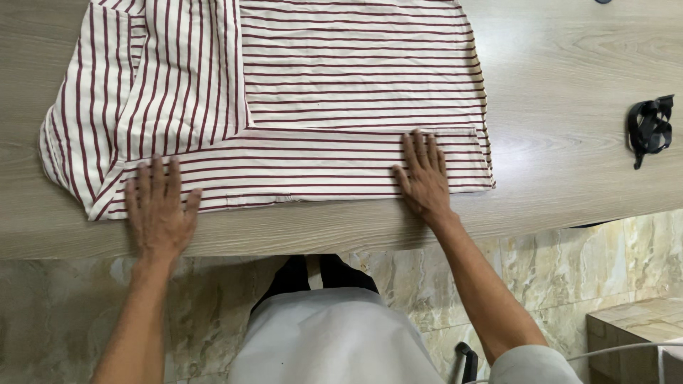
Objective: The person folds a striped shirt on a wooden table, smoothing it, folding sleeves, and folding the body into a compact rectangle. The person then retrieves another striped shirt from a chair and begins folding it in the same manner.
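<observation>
Both arms reach forward, a bit apart. The left hand lies flat, palm down, fingers spread a little. The right hand lies flat too, fingers close together, pointing away.

Home: wooden table, marble floor

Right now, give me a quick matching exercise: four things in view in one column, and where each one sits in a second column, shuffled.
Things:
1. left hand
2. right hand
3. black strap
4. striped shirt

Places:
A. alone on the bare wooden table, far right
B. flat on the shirt's near hem, at its right corner
C. spread over the table's left and middle, one side folded in
D. flat on the shirt's near hem, toward its left end, palm over the table edge

Pairs: 1-D, 2-B, 3-A, 4-C
</observation>
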